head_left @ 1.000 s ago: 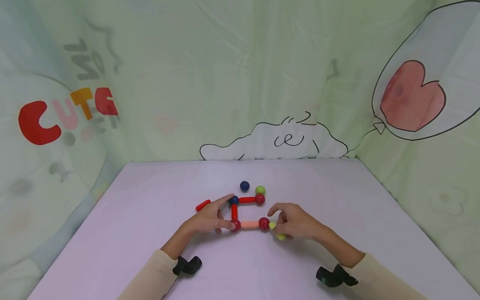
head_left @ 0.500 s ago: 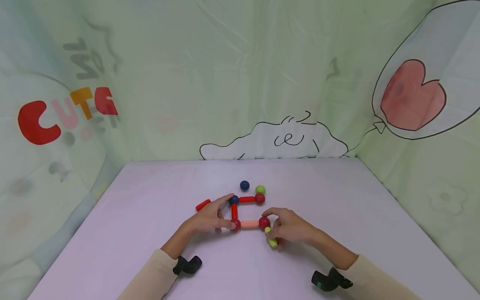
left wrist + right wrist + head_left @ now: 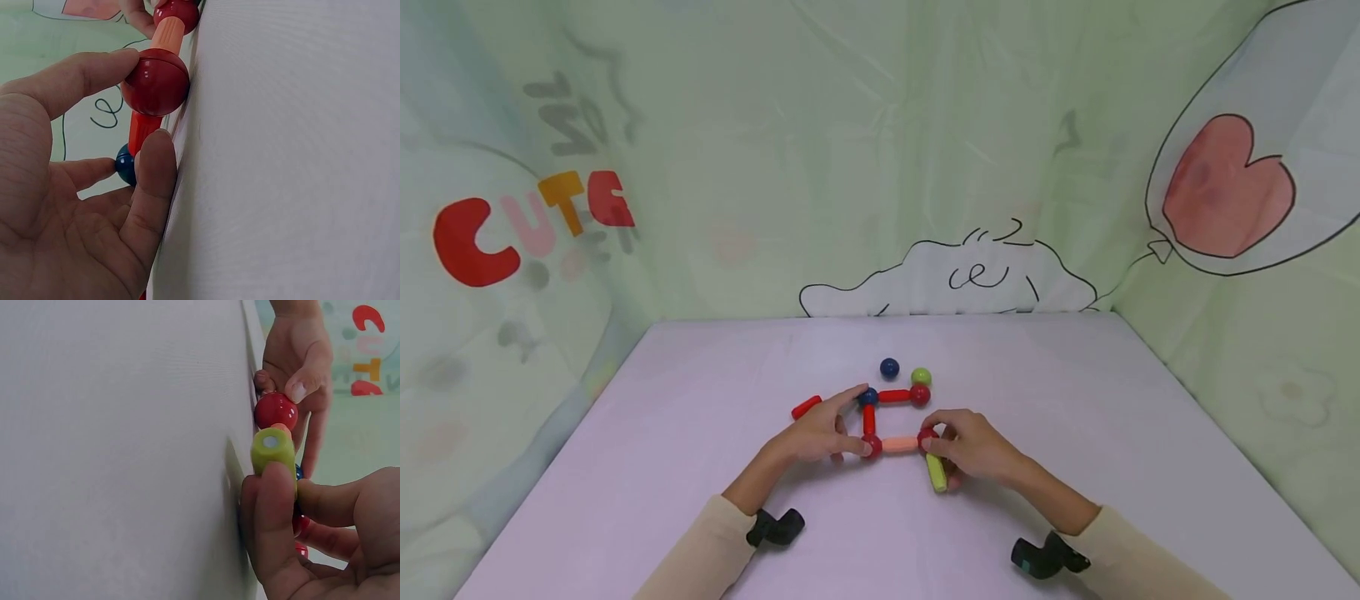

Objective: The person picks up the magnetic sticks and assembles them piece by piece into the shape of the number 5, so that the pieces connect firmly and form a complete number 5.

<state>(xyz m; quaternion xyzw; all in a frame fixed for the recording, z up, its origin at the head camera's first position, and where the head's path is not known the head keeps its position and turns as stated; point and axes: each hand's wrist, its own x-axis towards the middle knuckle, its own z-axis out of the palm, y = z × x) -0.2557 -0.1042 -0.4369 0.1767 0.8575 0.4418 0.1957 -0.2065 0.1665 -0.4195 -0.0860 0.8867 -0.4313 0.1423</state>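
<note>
A frame of magnetic rods and balls lies before me. In the head view, a red rod joins a blue ball to a near red ball. A pink rod runs from that ball to another red ball, partly hidden by my right fingers. My left hand spans the frame's left side, thumb against the near red ball and index fingertip at the blue ball. My right hand pinches a yellow-green rod, its upper end at the right red ball and its free end toward me.
Another red rod leads from the blue ball to a far red ball, with a green ball right behind it. A loose dark blue ball sits farther back. One red rod lies beyond my left hand.
My right hand has moved left, its fingers now over the right red ball. The yellow-green rod has swung from slanting rightward to pointing nearly straight toward me. The left hand stays in place.
</note>
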